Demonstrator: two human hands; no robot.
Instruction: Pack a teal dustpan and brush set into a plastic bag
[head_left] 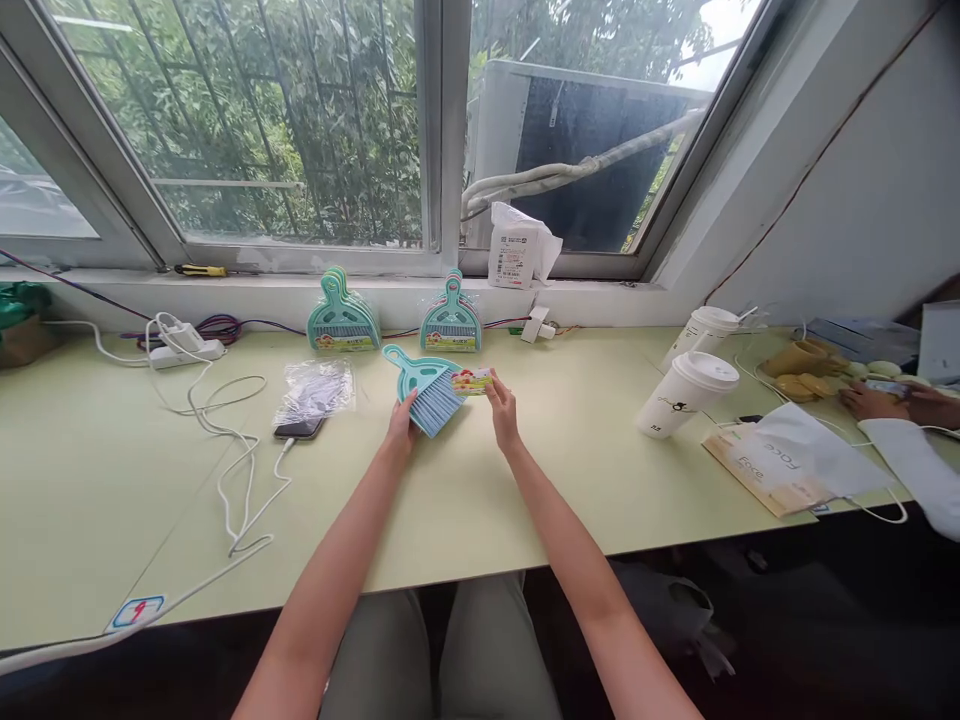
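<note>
1. The left hand [401,425] rests on the near edge of a small teal brush [429,388] lying on the pale green counter [525,480]; its fingers curl lightly over the blue bristles, touching them, though whether they grip cannot be told.
2. The brush lies near the middle of the counter, its handle pointing far and left, its bristles fanned toward the person.
3. The right hand [504,412] pinches a small printed card [472,380] between thumb and fingertips — the card sits just beside the right edge of the brush, touching or nearly touching it.
4. Far of the brush, against the window ledge, stand two stacks of teal dustpans [343,318], one left and one right, upright with handles up.
5. Left of the brush lies a clear plastic bag [316,388] with a phone [298,429] at its near edge; a white cable [232,470] runs from the phone across the counter toward a power strip [184,345].
6. To the right stand two white lidded paper cups [684,392], and nearer lies a paper bag [780,460].
7. At the far right edge another person's hand [870,400] rests on the counter — well apart from the brush.
</note>
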